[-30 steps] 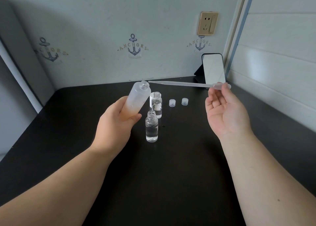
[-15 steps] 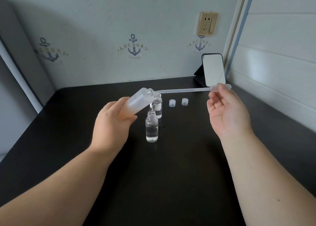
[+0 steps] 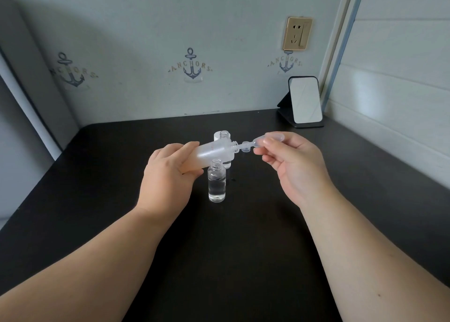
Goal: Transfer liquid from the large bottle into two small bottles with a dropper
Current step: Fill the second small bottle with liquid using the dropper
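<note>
My left hand point(image 3: 168, 175) grips the large frosted bottle point(image 3: 214, 151), tilted almost flat with its open neck pointing right. My right hand point(image 3: 292, 166) pinches the bulb of the clear plastic dropper point(image 3: 265, 139), whose stem runs deep into the bottle's neck. A small clear bottle point(image 3: 216, 183), open and partly filled, stands on the black table point(image 3: 219, 248) just below the large bottle. A second small bottle point(image 3: 224, 134) stands behind, mostly hidden by the large one.
A small clear cap point(image 3: 246, 147) lies on the table behind the dropper stem. A mirror on a black stand point(image 3: 305, 100) leans at the back right corner. Walls close in behind and on the right.
The large bottle has tilted further toward level. My right hand has moved left, pushing the dropper stem from the bottle's mouth to deep inside it.
</note>
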The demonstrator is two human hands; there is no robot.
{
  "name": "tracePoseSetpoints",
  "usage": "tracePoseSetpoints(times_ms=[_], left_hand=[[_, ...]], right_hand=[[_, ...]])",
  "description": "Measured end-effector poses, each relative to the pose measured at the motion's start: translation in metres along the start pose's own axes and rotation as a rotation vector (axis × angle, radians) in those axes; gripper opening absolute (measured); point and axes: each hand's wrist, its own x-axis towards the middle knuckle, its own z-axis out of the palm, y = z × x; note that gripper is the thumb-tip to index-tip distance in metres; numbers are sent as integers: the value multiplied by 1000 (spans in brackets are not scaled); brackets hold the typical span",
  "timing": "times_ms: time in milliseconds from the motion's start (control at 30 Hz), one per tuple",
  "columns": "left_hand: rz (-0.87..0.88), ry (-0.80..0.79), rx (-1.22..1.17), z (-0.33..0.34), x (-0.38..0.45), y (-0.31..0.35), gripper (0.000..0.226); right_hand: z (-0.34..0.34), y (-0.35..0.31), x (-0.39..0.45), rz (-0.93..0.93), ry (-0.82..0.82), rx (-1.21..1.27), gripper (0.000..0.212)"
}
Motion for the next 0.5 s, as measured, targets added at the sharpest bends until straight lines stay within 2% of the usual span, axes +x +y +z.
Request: tracePoseSetpoints(times_ms=[200, 500], left_hand=[[15, -1, 7, 1, 0, 1, 54], [-16, 17, -18, 2, 1, -2, 56]], right_hand=[[7, 5, -4, 1, -43, -74, 7], [6, 5, -2, -8, -20, -15, 7]])
